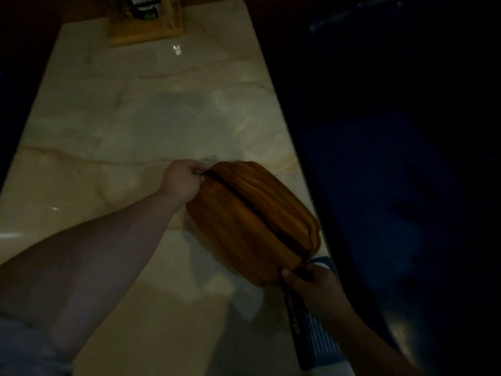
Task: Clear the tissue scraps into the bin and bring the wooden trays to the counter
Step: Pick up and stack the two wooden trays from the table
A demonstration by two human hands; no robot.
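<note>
— What do your fingers have hold of?

— Your left hand (181, 183) has its fingers curled tight over the far end of the wooden trays (253, 222), thumb on the near side. Your right hand (311, 284) is closed round the near end, fingertips tucked under the rim.

— And where are the trays?

— Stacked bottoms-up and tilted, between your two hands, above the pale marble table (122, 126) near its right edge. You cannot tell whether they touch the top.

— What lies around them?

— A dark ribbed mat (315, 340) sits under your right wrist at the table's edge. A wooden stand (146, 31) holding something blurred is at the far end, well apart.
</note>
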